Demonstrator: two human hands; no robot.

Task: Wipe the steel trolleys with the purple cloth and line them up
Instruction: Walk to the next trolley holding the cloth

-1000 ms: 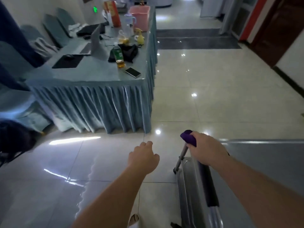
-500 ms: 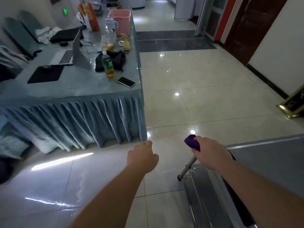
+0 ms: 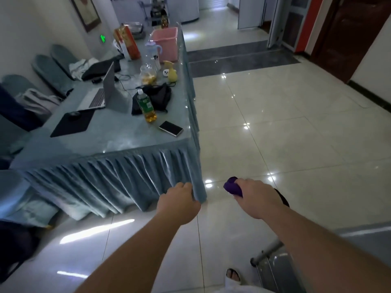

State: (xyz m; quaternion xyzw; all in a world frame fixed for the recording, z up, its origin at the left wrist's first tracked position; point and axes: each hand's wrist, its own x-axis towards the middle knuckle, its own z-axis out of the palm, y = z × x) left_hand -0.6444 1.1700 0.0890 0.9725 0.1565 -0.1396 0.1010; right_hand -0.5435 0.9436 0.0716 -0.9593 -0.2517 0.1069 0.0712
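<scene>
The right hand (image 3: pixel 257 198) was curled tight round the bunched purple cloth (image 3: pixel 232 187), whose end stuck out past the thumb side, and a dark handle-like shape (image 3: pixel 282 196) showed just behind the wrist; whether the fingers also closed on it could not be told. Below that forearm, at the bottom edge of the view, lay part of a steel trolley (image 3: pixel 273 269), one grey tubular leg (image 3: pixel 266 252) slanting up from its shiny tray. The left hand (image 3: pixel 179 203) hung out in front of the table's near corner with its fingers loosely curled and nothing in them, its knuckles overlapping the hem of the pleated blue-grey table skirt (image 3: pixel 118 180); contact with the fabric could not be judged. The table (image 3: pixel 118 140) itself stood to the left of both hands. On its top sat a phone (image 3: pixel 171 128) near the corner, a bottle of amber drink (image 3: pixel 146 106) behind it, a black cloth bag (image 3: pixel 158 98), an open laptop (image 3: pixel 101 96), a dark mouse mat (image 3: pixel 73 123), a yellow spray bottle (image 3: pixel 171 73) and, at the far end, a pink bin (image 3: pixel 165 42). Covered chairs (image 3: pixel 55 70) lined the wall beyond the table. A sandalled foot (image 3: pixel 232 275) showed on the pale glossy floor tiles (image 3: pixel 275 127), right of the table.
</scene>
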